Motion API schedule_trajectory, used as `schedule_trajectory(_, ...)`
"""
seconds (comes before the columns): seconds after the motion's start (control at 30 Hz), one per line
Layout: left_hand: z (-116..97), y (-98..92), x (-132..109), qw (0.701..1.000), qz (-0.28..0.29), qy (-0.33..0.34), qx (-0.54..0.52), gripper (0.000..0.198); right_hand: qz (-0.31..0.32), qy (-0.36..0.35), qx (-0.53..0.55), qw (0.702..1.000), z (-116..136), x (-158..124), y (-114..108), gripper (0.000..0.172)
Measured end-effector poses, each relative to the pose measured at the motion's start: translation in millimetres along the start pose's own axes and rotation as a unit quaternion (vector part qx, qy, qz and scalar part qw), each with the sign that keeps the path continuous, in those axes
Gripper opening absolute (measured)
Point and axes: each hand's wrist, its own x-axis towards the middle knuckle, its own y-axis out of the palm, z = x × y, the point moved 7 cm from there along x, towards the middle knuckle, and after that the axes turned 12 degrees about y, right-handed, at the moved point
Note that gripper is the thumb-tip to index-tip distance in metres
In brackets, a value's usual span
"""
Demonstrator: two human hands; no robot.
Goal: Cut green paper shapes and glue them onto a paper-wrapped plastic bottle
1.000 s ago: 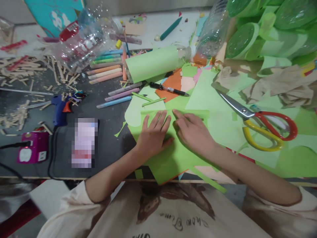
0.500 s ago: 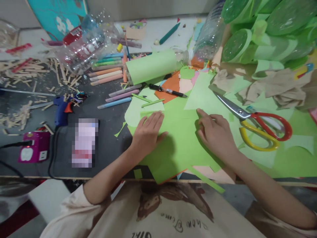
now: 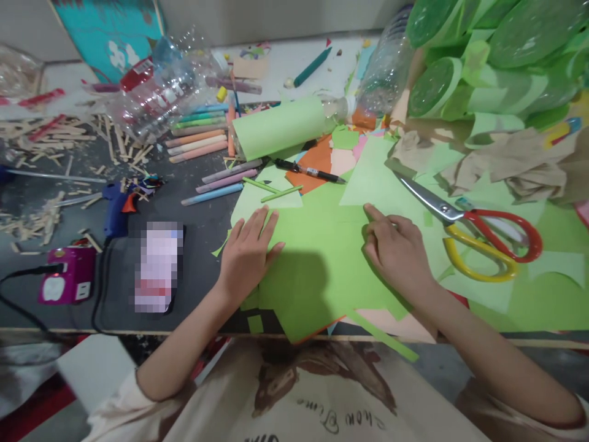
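A person's two bare hands press on a sheet of green paper (image 3: 317,270) lying at the near edge of a cluttered dark table (image 3: 202,276). The left hand (image 3: 246,255) lies flat on the sheet's left edge, fingers straight and released, grasping nothing. The right hand (image 3: 398,255) rests on the sheet's right part, index finger stretched out toward the far side and the other fingers curled in, closed on nothing. Just to the right lie scissors (image 3: 478,236) with red and yellow handles, apart from the hand. Farther off lie a black pen (image 3: 308,170), a green paper roll (image 3: 280,126) and coloured chalk sticks (image 3: 197,141); a blue glue gun (image 3: 115,205) lies at left.
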Motion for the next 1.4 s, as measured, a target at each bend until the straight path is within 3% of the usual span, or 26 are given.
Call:
schedule_trajectory(0.13,-3.3,-8.1,6.7,1.0,-0.003,0.017,0.018,0.053,0.0,-0.012,-0.043,0.999,5.1,0.4,-3.3,0.033)
schedule_trajectory(0.27,-15.8,-14.4,27.5,1.0,-0.001,0.023,0.007,0.042,0.013,-0.04,-0.078,0.996,22.0,8.1,-3.5,0.045)
schedule_trajectory(0.4,-48.7,-5.3,48.0,0.993,0.009,0.117,-0.014,0.042,0.083,-0.096,-0.018,0.992,51.9,17.4,15.0,0.049)
schedule_trajectory(0.53,-51.1,2.0,51.9,0.994,-0.011,0.104,-0.009,0.044,0.113,-0.102,0.02,0.988,63.1,21.2,28.1,0.051)
schedule_trajectory(0.73,-25.2,-2.2,31.1,0.996,-0.009,0.086,-0.012,0.048,0.062,-0.086,0.007,0.994,38.5,11.7,14.7,0.048)
schedule_trajectory(0.93,-4.1,-10.8,11.0,0.998,-0.015,0.062,0.026,0.045,0.027,-0.057,0.034,0.997,8.7,13.7,1.1,0.034)
schedule_trajectory(1.23,-0.7,-8.1,35.5,0.999,0.039,0.026,0.013,0.043,-0.044,-0.171,-0.013,0.984,-6.3,22.5,-3.7,0.028)
schedule_trajectory(1.4,-18.5,-9.8,53.4,0.996,0.066,0.059,0.007,0.041,-0.12,-0.173,0.031,0.977,-4.4,32.1,-32.0,0.023)
